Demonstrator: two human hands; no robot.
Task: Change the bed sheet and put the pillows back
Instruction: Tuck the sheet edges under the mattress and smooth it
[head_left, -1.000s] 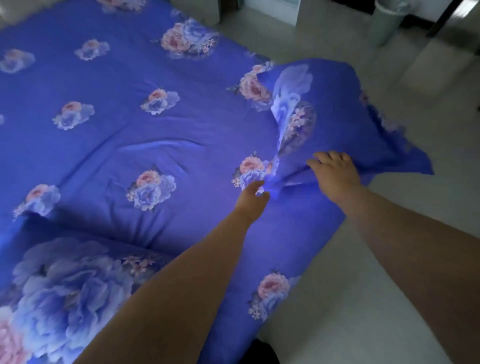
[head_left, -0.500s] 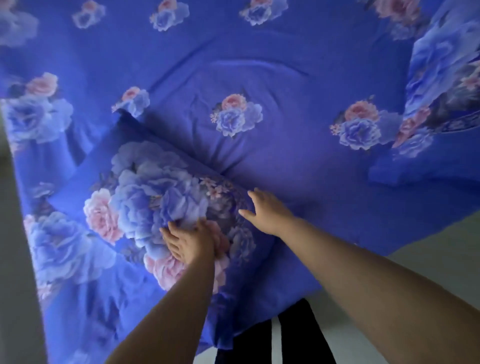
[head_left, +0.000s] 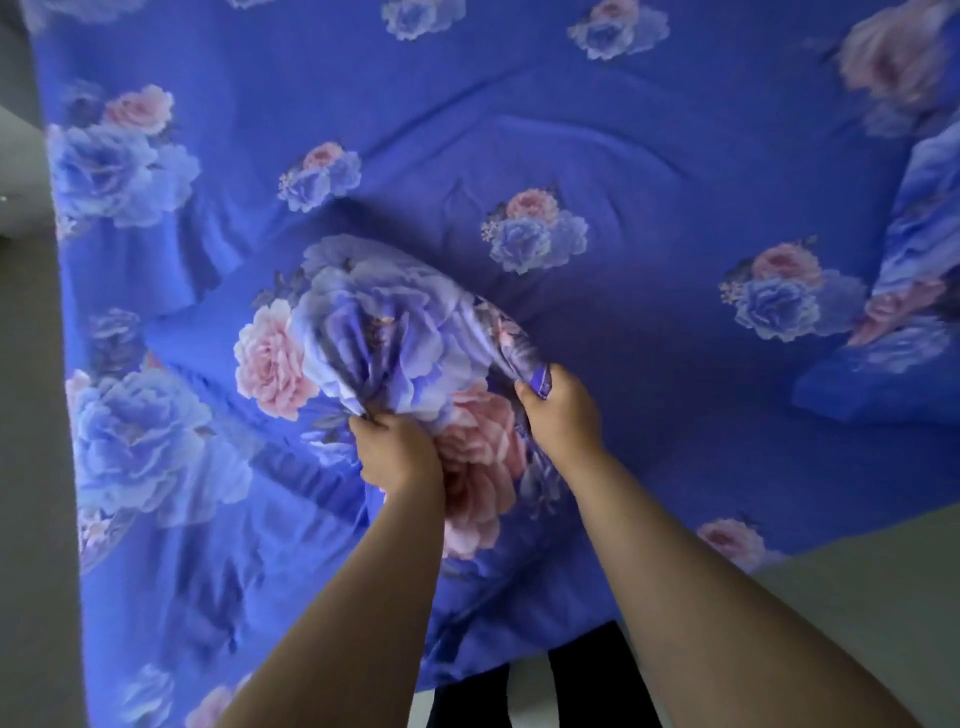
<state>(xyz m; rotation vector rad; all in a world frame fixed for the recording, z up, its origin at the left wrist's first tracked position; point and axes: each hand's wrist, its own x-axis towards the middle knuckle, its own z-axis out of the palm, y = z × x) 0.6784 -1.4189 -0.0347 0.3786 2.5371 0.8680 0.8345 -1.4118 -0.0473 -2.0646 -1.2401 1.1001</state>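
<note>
- The pillow (head_left: 363, 332) lies on the bed sheet (head_left: 649, 130) near the bed's edge.
- Left hand (head_left: 397, 449) and right hand (head_left: 558, 408) each clench bunched pillowcase fabric.
- Probably light, soft and floppy; best gripped at the corners.

Two bare forearms, no sleeves, no watch or rings showing on left hand (head_left: 400, 451) or right hand (head_left: 563, 415). Dark trousers (head_left: 602, 686) at the bottom edge, black, legs split by a pale gap.
</note>
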